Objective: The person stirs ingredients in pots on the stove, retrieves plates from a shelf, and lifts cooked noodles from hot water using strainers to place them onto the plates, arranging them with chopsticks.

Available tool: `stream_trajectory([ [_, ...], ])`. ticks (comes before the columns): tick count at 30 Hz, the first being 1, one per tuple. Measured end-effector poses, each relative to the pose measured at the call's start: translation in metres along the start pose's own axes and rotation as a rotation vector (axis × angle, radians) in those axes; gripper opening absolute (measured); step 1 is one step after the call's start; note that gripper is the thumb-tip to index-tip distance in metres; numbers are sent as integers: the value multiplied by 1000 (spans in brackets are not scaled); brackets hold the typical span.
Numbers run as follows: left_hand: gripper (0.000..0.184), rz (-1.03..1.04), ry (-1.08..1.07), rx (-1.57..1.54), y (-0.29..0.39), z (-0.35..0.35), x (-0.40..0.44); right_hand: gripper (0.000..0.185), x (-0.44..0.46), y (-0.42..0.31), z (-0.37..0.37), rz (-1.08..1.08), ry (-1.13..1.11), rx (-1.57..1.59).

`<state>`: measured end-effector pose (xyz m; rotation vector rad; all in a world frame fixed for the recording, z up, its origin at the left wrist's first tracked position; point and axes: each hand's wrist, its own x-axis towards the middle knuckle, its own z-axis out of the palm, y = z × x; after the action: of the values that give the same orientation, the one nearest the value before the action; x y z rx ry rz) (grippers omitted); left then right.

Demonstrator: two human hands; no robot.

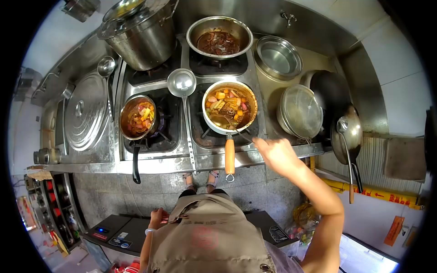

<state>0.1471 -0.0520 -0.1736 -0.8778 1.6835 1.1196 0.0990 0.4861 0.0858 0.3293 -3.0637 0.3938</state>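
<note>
My right hand [277, 154] is closed round the handle end of a metal spoon [243, 135], whose other end dips into the stew in the white saucepan [205, 113]. That pan has a wooden handle [230, 157] pointing toward me and sits on the front right burner. Chunks of carrot, onion and dark meat lie in its brown liquid. On the front left burner, a small dark-handled pan [122, 123] holds similar chopped vegetables. My left hand [159, 216] hangs low beside the apron, its fingers too small to read.
A tall steel pot [143, 45] and a steel bowl of dark sauce [191, 34] occupy the rear burners. A long ladle [185, 109] lies between the pans. To the right are a water-filled basin [278, 57], a strainer [300, 111] and woks [339, 141]; a round lid [86, 111] is left.
</note>
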Motion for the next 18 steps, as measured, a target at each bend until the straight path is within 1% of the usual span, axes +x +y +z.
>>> stream_trajectory([
  [1, 34, 0, 1, 1, 2, 1, -2, 16, 4, 6, 12, 0, 1, 1],
  [3, 34, 18, -18, 51, 6, 5, -6, 16, 12, 17, 29, 130, -26, -151],
  [4, 34, 21, -12, 51, 7, 5, -6, 21, 12, 20, 28, 109, 29, -119],
  [5, 33, 5, 1, 23, 8, 4, -5, 21, 10, 21, 24, 106, 34, -115],
  [7, 32, -13, 9, -4, 10, 4, -8, 30, 3, 18, 8, 68, 139, -150],
  [8, 31, -7, -6, -10, 11, 4, -10, 34, 3, 19, 7, 75, 152, -188],
  [11, 28, 13, -36, 9, 13, 9, -16, 33, 18, 28, 25, 101, 139, -201],
  [12, 27, 30, -53, 42, 14, 11, -17, 30, 25, 29, 35, 43, 189, -148],
  [13, 27, 35, -48, 38, 14, 12, -14, 29, 28, 25, 41, 4, 173, -119],
  [15, 26, 11, -19, 20, 11, 14, -11, 25, 31, 20, 51, -124, 212, -50],
  [17, 26, 20, -7, 52, 14, 18, -12, 26, 18, 20, 40, -139, 180, -46],
  [18, 26, 30, 3, 83, 16, 20, -12, 29, 10, 21, 25, -155, 77, -72],
])
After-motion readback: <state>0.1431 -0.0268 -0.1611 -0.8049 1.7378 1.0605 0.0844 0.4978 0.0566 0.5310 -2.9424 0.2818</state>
